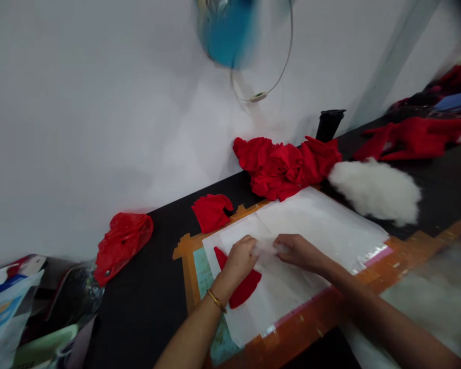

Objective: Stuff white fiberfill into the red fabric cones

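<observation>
Between my two hands stretches a thin wisp of white stuffing fibre (268,249), held at both ends above a white sheet (315,225). My left hand (243,256) is closed on one end, with a bracelet at the wrist. On the other end my right hand (296,251) is pinched. A flat, curved red fabric piece (246,289) lies on the sheet under my left hand and wrist, partly covered by them.
Orange tape (372,279) borders the sheet on the black table (146,302). Behind are a red fabric heap (288,164) and a smaller red piece (212,211). White stuffing (376,189) sits right, more at lower right. A red plastic bag (123,243) lies left; a black container (329,125) stands behind.
</observation>
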### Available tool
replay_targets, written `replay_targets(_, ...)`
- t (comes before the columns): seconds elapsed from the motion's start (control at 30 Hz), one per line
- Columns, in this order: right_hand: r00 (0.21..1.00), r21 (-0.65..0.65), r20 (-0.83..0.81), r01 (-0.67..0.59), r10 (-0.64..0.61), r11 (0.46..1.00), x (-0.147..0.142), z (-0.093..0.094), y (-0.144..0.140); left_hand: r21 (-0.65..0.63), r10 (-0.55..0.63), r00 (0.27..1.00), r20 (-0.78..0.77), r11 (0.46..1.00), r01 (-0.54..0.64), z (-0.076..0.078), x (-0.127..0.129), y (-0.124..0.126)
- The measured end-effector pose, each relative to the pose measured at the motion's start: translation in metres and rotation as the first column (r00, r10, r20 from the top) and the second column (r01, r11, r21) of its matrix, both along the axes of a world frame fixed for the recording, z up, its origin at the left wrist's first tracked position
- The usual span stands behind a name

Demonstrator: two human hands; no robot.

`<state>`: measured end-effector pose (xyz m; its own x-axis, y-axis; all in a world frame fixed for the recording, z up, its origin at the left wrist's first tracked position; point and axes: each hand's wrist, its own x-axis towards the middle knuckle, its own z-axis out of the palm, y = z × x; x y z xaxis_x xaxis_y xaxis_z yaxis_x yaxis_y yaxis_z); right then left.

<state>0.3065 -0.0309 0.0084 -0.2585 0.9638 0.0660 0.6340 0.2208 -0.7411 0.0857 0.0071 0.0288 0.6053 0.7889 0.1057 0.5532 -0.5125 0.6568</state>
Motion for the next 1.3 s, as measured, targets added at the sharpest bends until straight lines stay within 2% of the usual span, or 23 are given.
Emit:
replay_targets(0.1, 0.999, -0.006, 0.016, 0.032, -0.032, 0.999, 0.008, 0.001, -0.001, 0.021, 0.066, 0.998, 0.001, 0.998, -0.066, -0.001, -0.006, 0.006)
replay_targets(0.23, 0.997, -0.007, -0.08, 0.004, -0.005, 1.0, 0.021, 0.004, -0.009, 0.028, 0.082, 0.996, -0.03, 0.996, -0.081, -0.001, -0.008, 0.003)
replay_targets(0.4, 0.991, -0.184, -0.12, 0.044, -0.067, 0.982, 0.039, 0.0, -0.019, 0.046, 0.107, 0.993, -0.048, 0.993, -0.105, 0.005, -0.005, -0.008)
replay_targets(0.57, 0.993, -0.02, -0.074, 0.087, -0.088, 0.996, 0.019, -0.005, -0.013, 0.043, -0.056, 0.998, 0.021, 0.998, 0.055, 0.002, 0.017, -0.015)
replay_targets(0.63, 0.99, 0.01, -0.077, 0.123, -0.121, 0.992, 0.007, -0.005, -0.009, 0.027, -0.044, 0.999, -0.024, 0.999, 0.045, -0.002, 0.028, -0.014)
replay_targets(0.73, 0.979, -0.014, -0.119, 0.164, -0.164, 0.986, 0.001, -0.004, -0.006, 0.015, 0.011, 0.996, -0.093, 1.0, -0.01, -0.006, 0.035, -0.008)
replay_targets(0.87, 0.965, -0.026, -0.132, 0.227, -0.228, 0.974, 0.017, -0.007, -0.006, 0.043, 0.063, 0.994, -0.085, 0.997, -0.059, -0.004, 0.022, 0.001)
replay_targets(1.0, 0.966, -0.013, -0.146, 0.214, -0.214, 0.977, 0.033, -0.009, -0.007, 0.057, 0.11, 0.991, -0.071, 0.993, -0.106, 0.0, 0.01, 0.003)
replay_targets(1.13, 0.963, -0.01, -0.148, 0.224, -0.223, 0.974, 0.031, -0.005, -0.009, 0.041, 0.115, 0.991, -0.065, 0.993, -0.112, 0.001, 0.015, -0.004)
replay_targets(1.3, 0.963, -0.042, -0.184, 0.193, -0.197, 0.98, 0.009, -0.002, -0.012, -0.016, 0.04, 0.995, -0.088, 0.999, -0.041, 0.0, 0.034, -0.01)
